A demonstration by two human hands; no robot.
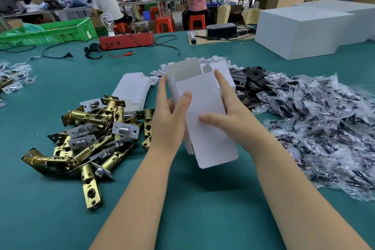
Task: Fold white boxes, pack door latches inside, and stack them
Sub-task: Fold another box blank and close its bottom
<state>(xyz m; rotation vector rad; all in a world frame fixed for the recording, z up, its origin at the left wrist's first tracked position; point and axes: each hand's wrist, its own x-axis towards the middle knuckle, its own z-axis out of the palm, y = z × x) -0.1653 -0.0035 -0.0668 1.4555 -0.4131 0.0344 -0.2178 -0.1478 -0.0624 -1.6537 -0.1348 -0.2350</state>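
Teal table (192,209), busy workshop behind

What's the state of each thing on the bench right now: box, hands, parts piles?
White box: held above the table, partly formed, both end flaps open.
Left hand: grip on the box's left side, thumb on its front.
Right hand: grip on the box's right side, thumb on its front.
Flat box blanks: unfolded, stacked.
Door latches: loose pile, unpacked.
Black plates: loose pile.
Clear bags: heaped.
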